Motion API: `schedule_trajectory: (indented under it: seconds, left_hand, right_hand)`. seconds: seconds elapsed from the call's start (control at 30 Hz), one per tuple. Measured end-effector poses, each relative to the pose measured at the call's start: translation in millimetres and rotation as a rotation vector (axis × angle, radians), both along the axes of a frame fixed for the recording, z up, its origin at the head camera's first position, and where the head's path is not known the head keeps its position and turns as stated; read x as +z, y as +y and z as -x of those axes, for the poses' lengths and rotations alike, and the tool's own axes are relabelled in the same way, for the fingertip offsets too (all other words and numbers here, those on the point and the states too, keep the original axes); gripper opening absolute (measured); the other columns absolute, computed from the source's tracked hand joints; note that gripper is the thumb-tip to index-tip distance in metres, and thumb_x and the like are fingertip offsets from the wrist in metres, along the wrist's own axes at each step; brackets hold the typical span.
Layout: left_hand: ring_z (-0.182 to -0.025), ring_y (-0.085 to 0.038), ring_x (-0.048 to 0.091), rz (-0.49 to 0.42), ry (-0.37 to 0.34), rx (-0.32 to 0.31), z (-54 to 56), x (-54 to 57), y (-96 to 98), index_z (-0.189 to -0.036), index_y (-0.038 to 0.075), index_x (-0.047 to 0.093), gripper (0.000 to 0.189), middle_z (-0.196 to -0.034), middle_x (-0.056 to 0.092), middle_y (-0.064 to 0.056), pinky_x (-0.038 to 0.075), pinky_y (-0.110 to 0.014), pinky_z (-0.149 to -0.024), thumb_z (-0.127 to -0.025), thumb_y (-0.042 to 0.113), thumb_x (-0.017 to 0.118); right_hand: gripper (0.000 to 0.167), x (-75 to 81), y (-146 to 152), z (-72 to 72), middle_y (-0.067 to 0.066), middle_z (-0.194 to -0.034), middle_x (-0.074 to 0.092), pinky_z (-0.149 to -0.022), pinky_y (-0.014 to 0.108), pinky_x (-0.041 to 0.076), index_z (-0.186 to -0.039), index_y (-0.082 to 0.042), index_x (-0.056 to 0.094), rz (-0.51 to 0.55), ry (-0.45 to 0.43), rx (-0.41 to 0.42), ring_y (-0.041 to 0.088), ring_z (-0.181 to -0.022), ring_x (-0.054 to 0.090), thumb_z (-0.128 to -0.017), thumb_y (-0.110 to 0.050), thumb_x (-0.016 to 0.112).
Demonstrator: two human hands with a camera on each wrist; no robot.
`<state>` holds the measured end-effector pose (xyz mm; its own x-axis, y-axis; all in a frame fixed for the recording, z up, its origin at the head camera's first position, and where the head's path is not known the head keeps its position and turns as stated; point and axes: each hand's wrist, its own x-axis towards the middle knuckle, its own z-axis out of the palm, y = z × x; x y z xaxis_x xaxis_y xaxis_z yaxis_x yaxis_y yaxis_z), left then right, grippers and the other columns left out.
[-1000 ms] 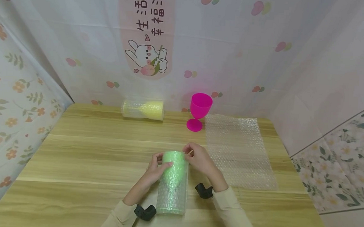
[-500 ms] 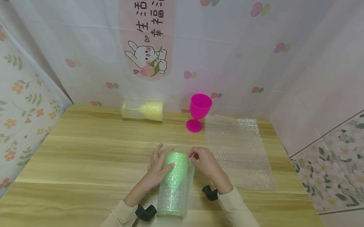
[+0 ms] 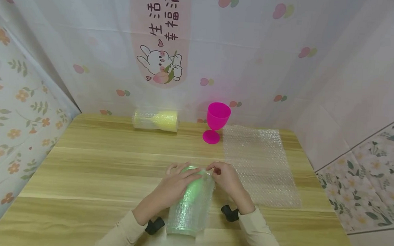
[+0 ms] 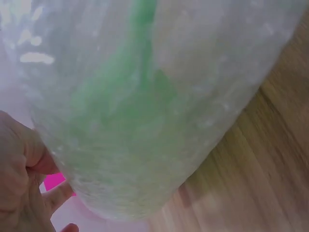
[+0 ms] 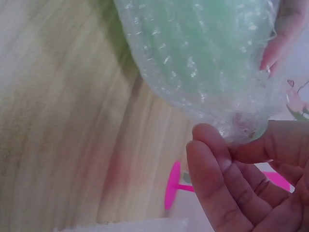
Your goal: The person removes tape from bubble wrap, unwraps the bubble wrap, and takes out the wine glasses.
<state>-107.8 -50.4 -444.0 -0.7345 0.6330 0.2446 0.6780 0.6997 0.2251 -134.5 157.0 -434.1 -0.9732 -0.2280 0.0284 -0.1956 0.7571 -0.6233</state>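
Note:
A light green goblet (image 5: pixel 207 48), rolled in clear bubble wrap (image 3: pixel 183 212), lies on the table with its bowl end away from me. My left hand (image 3: pixel 172 188) rests across the bowl end, its extended fingers reaching over the top of the roll; the thumb is hidden in the head view. At the far right corner of the roll, my right hand (image 3: pixel 225 177) pinches the wrap's loose edge between thumb and index finger. The right wrist view shows this pinch closely, with the crumpled film (image 5: pixel 239 128) at the fingertips.
A magenta goblet (image 3: pixel 218 116) stands upright at the back. Left of it lies a yellow goblet (image 3: pixel 164 121) rolled in bubble wrap. A flat bubble wrap sheet (image 3: pixel 261 166) lies on the right of the wooden table (image 3: pixel 92 170), with patterned curtains behind.
My left hand has moved from gripping the roll's left side to lying over its top. The right hand has shifted slightly right, drawing the wrap's loose edge outward.

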Motion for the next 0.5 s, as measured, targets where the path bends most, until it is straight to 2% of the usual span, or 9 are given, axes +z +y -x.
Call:
schedule_trajectory:
  seconds: [0.23,0.5]
  left_hand:
    - [-0.131,-0.027,0.039,0.047,0.045,-0.002,-2.2,1.2,-2.3,-0.125,0.027,0.056,0.039,-0.14,0.048,0.006,0.037,-0.056,-0.098,-0.091,0.007,0.054]
    - [-0.128,-0.027,0.041,0.081,0.036,-0.004,-7.0,-0.5,-0.5,-0.125,0.026,0.056,0.051,-0.142,0.044,0.006,0.044,-0.049,-0.095,-0.083,-0.002,0.059]
  right_hand:
    - [0.028,-7.7,4.0,-0.2,0.0,-0.059,0.051,-0.041,0.015,0.029,-0.094,-0.009,0.069,0.048,-0.027,-0.042,0.008,-0.044,0.036,-0.079,0.009,0.053]
    - [0.028,-22.1,7.7,-0.8,0.001,-0.059,0.05,-0.041,0.015,0.029,-0.103,-0.006,0.066,0.018,-0.026,-0.086,0.008,-0.044,0.036,-0.08,0.008,0.058]
